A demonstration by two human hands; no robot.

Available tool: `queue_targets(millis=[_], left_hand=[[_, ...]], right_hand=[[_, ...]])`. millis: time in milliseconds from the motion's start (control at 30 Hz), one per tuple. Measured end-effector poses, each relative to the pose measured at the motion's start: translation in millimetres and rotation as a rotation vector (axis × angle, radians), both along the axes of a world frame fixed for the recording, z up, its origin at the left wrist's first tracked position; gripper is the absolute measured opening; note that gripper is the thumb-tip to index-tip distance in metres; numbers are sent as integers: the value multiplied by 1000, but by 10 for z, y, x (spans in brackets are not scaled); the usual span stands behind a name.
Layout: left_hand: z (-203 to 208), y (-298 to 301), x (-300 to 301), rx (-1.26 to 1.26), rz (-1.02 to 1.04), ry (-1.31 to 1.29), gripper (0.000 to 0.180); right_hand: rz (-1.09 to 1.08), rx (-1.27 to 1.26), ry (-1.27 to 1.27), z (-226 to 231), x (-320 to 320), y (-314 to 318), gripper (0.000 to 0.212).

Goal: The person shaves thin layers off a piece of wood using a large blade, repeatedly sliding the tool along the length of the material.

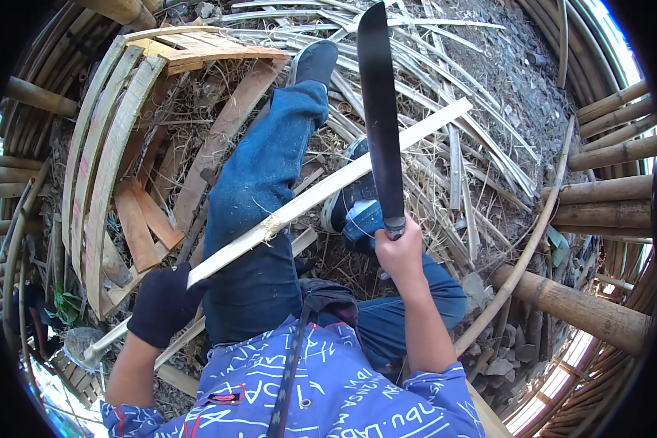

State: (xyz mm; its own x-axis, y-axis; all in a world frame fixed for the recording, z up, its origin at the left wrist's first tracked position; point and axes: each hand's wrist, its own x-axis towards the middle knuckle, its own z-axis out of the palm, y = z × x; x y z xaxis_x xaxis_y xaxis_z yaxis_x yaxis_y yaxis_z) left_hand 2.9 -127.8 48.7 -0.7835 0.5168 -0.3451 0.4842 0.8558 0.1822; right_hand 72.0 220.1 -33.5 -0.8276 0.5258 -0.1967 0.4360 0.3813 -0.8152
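My left hand (pixel 166 305), in a dark glove, is closed around the lower part of a long pale bamboo strip (pixel 321 191). The strip slants across my thigh up to the right, and a frayed, shaved patch shows near its middle. Bare, my right hand (pixel 400 255) grips the handle of a machete (pixel 381 109). Its broad dark blade points up and away from me and passes in front of the strip, overlapping it in the view. Whether blade and strip touch, I cannot tell.
A wooden crate-like frame of curved-looking planks (pixel 120 146) stands at the left. Many split bamboo strips (pixel 489 146) lie on the ground ahead, among shavings. Thick bamboo poles (pixel 577 310) border the right side. My outstretched leg (pixel 252 182) lies beneath the strip.
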Motion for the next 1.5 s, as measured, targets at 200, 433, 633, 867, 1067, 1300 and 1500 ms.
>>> queue_targets(millis=[200,433,633,867,1067,1300,1500], left_hand=[[-18,48,-75,37,34,-154,33],[-11,48,-44,48,64,-123,28],[6,112,-62,101,97,-199,28],[-51,-13,-13,71,119,-164,30],[-91,67,16,128,141,-164,23],[-47,111,11,150,146,-226,19],[-95,39,54,181,124,-162,28]], right_hand=[[-127,48,-19,46,-129,468,6],[113,82,43,58,-50,10,23],[-80,-7,-5,132,-223,182,14],[0,30,37,175,-210,79,21],[336,115,-56,172,-71,-288,27],[-70,36,32,166,-312,149,13],[4,-12,33,242,-291,-150,21]])
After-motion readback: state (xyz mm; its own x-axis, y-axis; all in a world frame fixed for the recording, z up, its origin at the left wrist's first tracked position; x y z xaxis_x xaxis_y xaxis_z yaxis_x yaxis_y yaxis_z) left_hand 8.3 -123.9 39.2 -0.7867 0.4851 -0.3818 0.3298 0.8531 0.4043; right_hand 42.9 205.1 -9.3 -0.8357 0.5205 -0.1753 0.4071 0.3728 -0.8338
